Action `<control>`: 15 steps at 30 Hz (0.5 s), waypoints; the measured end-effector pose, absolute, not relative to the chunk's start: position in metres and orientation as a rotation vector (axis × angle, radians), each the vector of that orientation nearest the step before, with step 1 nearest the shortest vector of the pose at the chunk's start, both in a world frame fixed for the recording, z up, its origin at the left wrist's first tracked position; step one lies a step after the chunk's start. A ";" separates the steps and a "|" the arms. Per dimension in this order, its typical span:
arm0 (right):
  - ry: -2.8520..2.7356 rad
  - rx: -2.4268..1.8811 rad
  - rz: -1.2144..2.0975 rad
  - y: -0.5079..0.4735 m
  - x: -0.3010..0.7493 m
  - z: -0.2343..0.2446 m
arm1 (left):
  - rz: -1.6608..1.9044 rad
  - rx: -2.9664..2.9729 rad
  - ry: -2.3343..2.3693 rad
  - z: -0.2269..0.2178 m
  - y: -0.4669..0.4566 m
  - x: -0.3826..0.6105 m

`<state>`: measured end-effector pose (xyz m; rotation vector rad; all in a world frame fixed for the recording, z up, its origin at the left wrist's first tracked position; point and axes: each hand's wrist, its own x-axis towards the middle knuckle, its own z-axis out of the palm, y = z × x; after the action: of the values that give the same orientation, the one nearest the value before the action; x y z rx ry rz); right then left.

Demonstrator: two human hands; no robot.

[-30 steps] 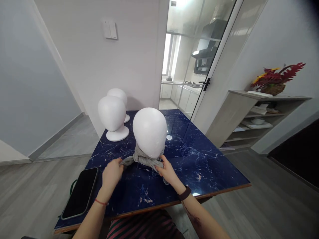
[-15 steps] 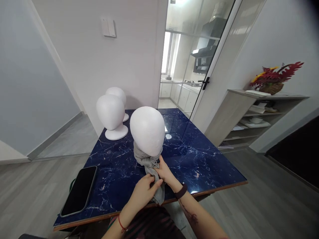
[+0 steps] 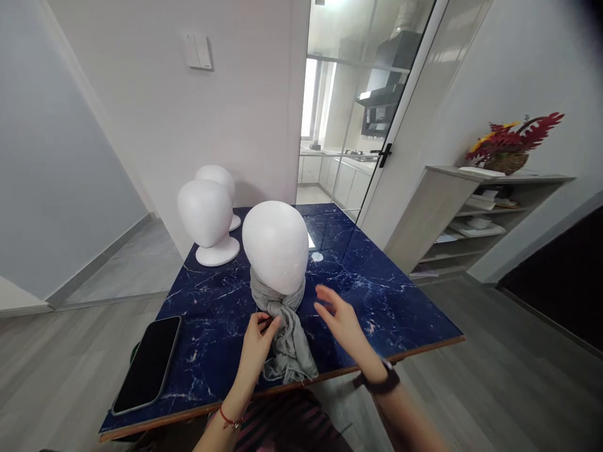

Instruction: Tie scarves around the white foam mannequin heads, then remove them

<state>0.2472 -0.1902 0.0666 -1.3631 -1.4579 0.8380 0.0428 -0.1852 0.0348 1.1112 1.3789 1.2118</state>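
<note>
A white foam mannequin head (image 3: 276, 245) stands near the middle of the table. Wrapped round its neck is a grey scarf (image 3: 291, 345), knotted in front, with its ends hanging down towards the table's front edge. My left hand (image 3: 258, 336) pinches the scarf just below the knot, at its left side. To the right of the scarf, my right hand (image 3: 340, 317) hovers over the table with fingers apart, holding nothing and not touching the scarf.
Two more white mannequin heads (image 3: 205, 213) stand at the back left of the blue marbled table (image 3: 367, 282). A black phone (image 3: 148, 364) lies at the front left. Beyond are a glass door (image 3: 348, 113) and a shelf unit (image 3: 471, 220) bearing a flower basket (image 3: 506, 162).
My right hand has let go of the scarf and moved away to the right. My left hand has shifted up and left to the knot. The scarf's ends now hang spread out below.
</note>
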 end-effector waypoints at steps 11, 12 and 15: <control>-1.572 -0.785 1.038 -0.061 0.212 0.039 | 1.332 1.082 1.350 0.025 -0.187 0.071; -1.550 -0.792 1.011 -0.061 0.208 0.034 | 1.348 1.055 1.319 0.025 -0.188 0.075; -1.504 -0.882 0.848 -0.062 0.198 0.022 | 1.373 0.963 1.210 0.027 -0.193 0.089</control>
<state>0.1982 -0.0617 0.0221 -0.8824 -1.5037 0.8476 0.0893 -0.1926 0.0271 0.9628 1.2102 1.3733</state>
